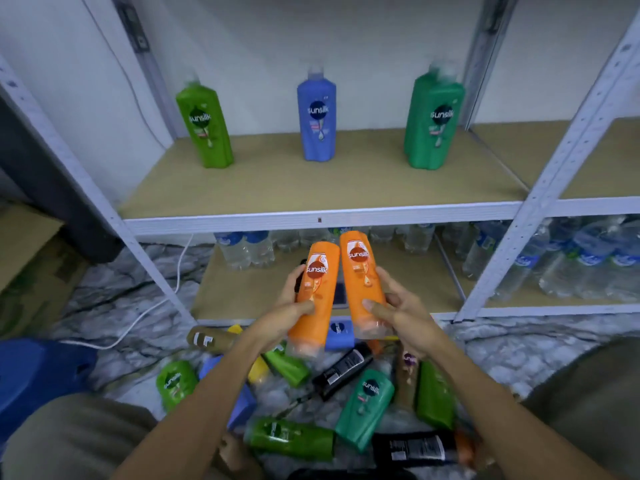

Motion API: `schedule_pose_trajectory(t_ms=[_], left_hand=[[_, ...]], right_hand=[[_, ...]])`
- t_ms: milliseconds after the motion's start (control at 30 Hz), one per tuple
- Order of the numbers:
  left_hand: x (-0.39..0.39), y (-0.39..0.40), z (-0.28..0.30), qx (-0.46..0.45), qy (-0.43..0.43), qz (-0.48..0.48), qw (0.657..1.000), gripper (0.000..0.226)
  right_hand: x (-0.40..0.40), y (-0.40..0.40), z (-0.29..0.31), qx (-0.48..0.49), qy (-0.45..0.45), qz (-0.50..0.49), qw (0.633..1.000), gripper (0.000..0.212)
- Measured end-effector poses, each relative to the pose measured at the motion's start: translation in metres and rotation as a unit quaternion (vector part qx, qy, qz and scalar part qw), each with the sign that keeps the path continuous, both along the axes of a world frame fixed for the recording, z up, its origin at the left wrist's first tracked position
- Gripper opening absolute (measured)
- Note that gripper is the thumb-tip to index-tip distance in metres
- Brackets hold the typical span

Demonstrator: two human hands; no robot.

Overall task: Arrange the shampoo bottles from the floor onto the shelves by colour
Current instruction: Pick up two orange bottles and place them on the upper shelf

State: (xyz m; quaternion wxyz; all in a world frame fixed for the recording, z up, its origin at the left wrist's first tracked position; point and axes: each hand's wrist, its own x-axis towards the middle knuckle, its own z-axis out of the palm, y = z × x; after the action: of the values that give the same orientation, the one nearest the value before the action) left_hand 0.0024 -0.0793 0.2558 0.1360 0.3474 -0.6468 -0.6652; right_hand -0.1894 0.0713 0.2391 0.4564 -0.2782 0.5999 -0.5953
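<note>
Clearly you had one orange bottle in each hand: your left hand point(292, 308) wrapped the left orange bottle point(313, 299) at its lower body, and your right hand point(398, 311) gripped the right orange bottle point(362, 282) the same way, fingers point(375, 308) curled round it. Both were raised in front of the lower shelf point(263, 289), below the upper shelf point(311, 188) where a light green bottle point(204, 126), blue bottle point(317, 117) and dark green bottle point(433, 123) stood well apart. I judged the bottles rigid, smooth plastic, likely slick and moderately heavy if full, best held mid-body. They were glossy orange with dark round logos, caps downward. More bottles point(363, 407) lay mixed on the floor point(519, 348)
</note>
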Motion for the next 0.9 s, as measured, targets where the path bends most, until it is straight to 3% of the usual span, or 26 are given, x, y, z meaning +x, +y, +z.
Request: schedule_pose_trajectory(t_ms=[467, 667, 900], left_hand=[[-0.048, -0.033, 0.208, -0.176, 0.208, -0.002, 0.962, 0.087], [-0.063, -0.039, 0.295, -0.273, 0.256, 0.009, 0.927, 0.087], [-0.075, -0.04, 0.391, -0.381, 0.317, 0.021, 0.868, 0.089]], right_hand=[[-0.037, -0.04, 0.208, -0.191, 0.153, 0.002, 0.969, 0.087], [-0.051, -0.047, 0.293, -0.249, 0.264, -0.008, 0.932, 0.097], [-0.066, -0.05, 0.389, -0.33, 0.371, -0.027, 0.868, 0.087]])
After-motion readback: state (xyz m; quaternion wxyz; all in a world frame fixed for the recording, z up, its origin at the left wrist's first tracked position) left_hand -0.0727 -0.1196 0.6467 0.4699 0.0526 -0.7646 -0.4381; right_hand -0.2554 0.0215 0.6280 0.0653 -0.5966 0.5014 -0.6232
